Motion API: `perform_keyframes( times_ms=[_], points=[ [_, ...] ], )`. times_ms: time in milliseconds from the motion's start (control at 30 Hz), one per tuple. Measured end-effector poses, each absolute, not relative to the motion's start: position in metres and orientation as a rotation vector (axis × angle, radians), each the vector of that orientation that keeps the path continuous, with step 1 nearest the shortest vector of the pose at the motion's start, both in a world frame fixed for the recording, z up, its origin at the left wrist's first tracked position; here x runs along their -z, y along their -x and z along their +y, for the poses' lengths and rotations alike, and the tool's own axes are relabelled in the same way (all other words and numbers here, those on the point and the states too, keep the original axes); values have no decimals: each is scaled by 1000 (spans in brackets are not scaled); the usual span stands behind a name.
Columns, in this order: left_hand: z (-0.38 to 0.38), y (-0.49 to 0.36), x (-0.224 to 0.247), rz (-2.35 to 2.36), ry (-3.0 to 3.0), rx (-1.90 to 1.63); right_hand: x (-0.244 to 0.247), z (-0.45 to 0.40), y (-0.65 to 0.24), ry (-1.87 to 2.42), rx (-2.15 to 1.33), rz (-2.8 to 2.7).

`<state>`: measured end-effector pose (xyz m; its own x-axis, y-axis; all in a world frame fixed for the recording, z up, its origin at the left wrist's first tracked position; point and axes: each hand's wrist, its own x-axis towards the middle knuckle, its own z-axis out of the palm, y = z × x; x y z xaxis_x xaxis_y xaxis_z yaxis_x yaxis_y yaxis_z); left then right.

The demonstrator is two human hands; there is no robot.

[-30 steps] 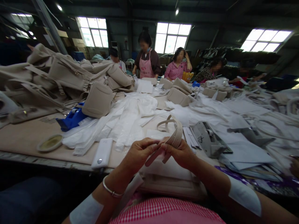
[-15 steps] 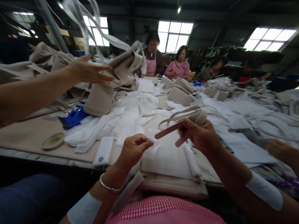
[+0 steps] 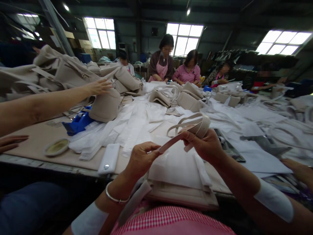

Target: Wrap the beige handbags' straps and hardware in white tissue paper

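Note:
A beige strap (image 3: 202, 125), looped into a coil, is gripped in my right hand (image 3: 206, 143), with its ends sticking out to the left. My left hand (image 3: 144, 158) pinches the tip of one strap end between thumb and fingers. Below both hands lies a translucent white sheet (image 3: 176, 169) on top of a flat beige piece (image 3: 181, 195) at the table's near edge. Whether a small piece of film is also between my left fingers is too small to tell.
Left of my hands are a white phone-like object (image 3: 109, 158), a round dish (image 3: 56, 147) and a blue tape dispenser (image 3: 77, 122). A co-worker's arm (image 3: 49, 101) reaches in from the left near beige bags (image 3: 105, 106). Another hand (image 3: 298, 169) is at the right.
My left hand has come to the strap end and now holds it. The bag and clear strips swung by the co-worker at left have left that hand; a bag now lies mid-table.

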<state>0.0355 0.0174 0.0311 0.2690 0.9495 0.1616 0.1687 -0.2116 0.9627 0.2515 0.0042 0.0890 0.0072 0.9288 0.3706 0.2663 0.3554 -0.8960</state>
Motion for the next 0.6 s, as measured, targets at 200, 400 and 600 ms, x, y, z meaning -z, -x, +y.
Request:
perform_keyframes(
  times_ms=[200,400,600],
  points=[
    [14,-36,-34,1093,-1563,-1001,-88,3,-255,1123,-558,-1536],
    [13,-38,-39,1112,-1489,-996,-87,1,-257,1112,-586,-1653],
    [10,-46,-39,1017,-1533,-1011,-66,-1,-235,1047,-841,-1767]
  ],
)
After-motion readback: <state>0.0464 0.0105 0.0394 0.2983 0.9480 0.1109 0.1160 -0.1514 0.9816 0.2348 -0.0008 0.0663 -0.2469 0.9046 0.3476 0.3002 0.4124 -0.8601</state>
